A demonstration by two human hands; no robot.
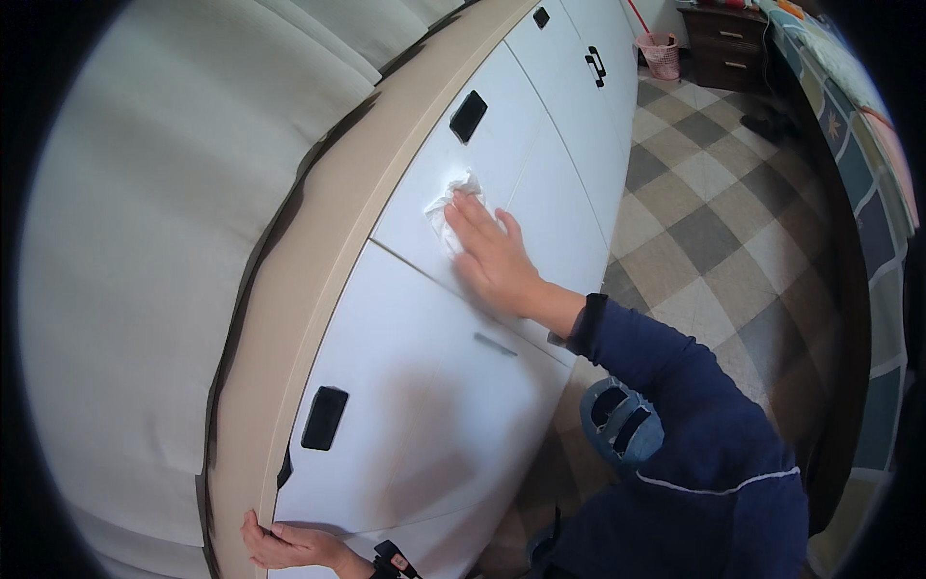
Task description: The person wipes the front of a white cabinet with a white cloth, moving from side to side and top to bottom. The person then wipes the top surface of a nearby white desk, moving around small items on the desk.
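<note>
My right hand [495, 253] presses a crumpled white tissue [438, 214] flat against a white cabinet door [416, 230], its fingers pointing up and left over the tissue. Above that hand a black rectangular pad [469, 116] sits on the same door. At the lower left, my left hand [293, 544] rests on the edge of the beige ledge [246, 427] along the cabinet's top, and nothing shows in it. Another black pad [325, 418] is on the nearer door [405, 434], which also bears a short grey mark [495, 344].
Grey curtains [159, 275] hang along the ledge. Black handles [595, 66] stick out from the farther doors. A pink wastebasket [660, 58] and a dark drawer unit [725, 49] stand at the far end of the checkered tile floor [712, 224]. A bed [879, 210] lines the right side.
</note>
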